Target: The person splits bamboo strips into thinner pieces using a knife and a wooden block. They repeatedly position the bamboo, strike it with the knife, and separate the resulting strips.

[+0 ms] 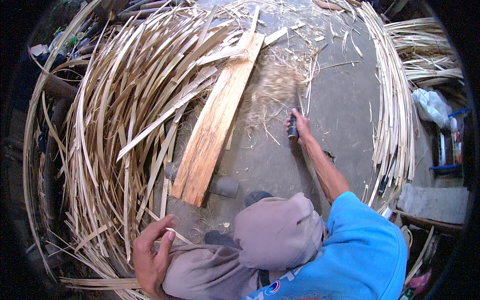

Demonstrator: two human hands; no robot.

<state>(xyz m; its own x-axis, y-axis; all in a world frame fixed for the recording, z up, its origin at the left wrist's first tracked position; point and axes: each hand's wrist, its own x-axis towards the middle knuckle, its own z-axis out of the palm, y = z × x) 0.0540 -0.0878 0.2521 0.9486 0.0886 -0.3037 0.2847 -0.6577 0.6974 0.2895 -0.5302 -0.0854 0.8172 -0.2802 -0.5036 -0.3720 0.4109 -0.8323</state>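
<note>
My right hand (299, 125) is closed around the dark handle of a knife (293, 131). Its blade points away from me, beside a blurred heap of fine shavings (275, 82) on the floor. At the lower left, my left hand (154, 252) hovers by my knee with thumb and fingers apart. A thin pale strip passes near its fingertips; I see no grip on it. Between the hands, a long wooden board (215, 122) slopes away, its near end by a grey cylinder (224, 186).
A large pile of split wood or bamboo strips (135, 95) covers the left side. Another long bundle of strips (392, 110) lies along the right. Beyond it are a clear plastic bag (431, 106) and a blue-edged rack (447, 145). Loose scraps dot the grey floor (345, 95).
</note>
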